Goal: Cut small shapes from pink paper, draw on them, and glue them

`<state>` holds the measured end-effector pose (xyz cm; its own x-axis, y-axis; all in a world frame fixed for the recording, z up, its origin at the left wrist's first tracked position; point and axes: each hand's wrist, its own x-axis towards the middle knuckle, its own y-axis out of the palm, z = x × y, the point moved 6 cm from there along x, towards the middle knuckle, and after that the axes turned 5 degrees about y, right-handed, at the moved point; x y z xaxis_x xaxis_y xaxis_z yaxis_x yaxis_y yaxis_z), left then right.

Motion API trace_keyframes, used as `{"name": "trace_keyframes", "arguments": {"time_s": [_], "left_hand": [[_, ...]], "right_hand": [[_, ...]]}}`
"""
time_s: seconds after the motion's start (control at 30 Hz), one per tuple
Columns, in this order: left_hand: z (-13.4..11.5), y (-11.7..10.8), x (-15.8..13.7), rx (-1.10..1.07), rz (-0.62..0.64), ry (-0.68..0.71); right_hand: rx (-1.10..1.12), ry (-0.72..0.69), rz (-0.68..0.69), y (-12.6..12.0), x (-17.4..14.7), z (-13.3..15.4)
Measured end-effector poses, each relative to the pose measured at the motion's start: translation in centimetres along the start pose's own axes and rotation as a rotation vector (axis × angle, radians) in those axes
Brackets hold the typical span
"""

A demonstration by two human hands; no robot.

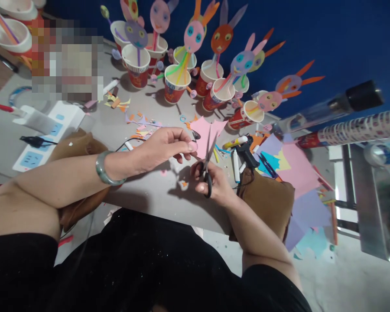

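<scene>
Left hand (164,147) pinching a small pink piece (193,147), scissors (209,177) in the right hand (219,186).
Hands apart: the small pink piece at the left hand's three o'clock, a pink sheet (200,125) at two, scissors pointing to one, a black glue gun (248,151) at the right hand's two o'clock.

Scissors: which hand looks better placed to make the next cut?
Likely the right hand: it holds the scissors by their handles, while the left hand pinches a small pink piece.
</scene>
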<state>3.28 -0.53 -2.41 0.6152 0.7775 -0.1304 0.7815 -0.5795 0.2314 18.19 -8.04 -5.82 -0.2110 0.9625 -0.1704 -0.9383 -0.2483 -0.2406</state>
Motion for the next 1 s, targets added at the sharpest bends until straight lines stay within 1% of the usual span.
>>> {"name": "trace_keyframes", "arguments": {"time_s": [0.07, 0.17, 0.27, 0.43, 0.63, 1.0], "left_hand": [[-0.06, -0.01, 0.01, 0.002, -0.004, 0.001], [0.06, -0.04, 0.06, -0.01, 0.0, 0.005], [0.24, -0.12, 0.14, -0.011, -0.001, 0.014], [0.46, -0.19, 0.13, -0.002, -0.002, 0.013], [0.26, -0.13, -0.01, 0.011, 0.015, 0.025], [0.23, -0.14, 0.07, 0.001, -0.011, 0.013]], "right_hand": [[-0.044, 0.004, 0.064, 0.42, 0.06, 0.09], [-0.088, 0.028, 0.105, 0.75, 0.1, 0.2], [-0.088, 0.042, 0.109, 0.84, 0.09, 0.3], [-0.079, 0.024, 0.11, 0.91, 0.07, 0.47], [-0.077, 0.048, 0.092, 0.82, 0.0, 0.07], [-0.07, 0.041, 0.088, 0.9, 0.1, -0.05]]}}
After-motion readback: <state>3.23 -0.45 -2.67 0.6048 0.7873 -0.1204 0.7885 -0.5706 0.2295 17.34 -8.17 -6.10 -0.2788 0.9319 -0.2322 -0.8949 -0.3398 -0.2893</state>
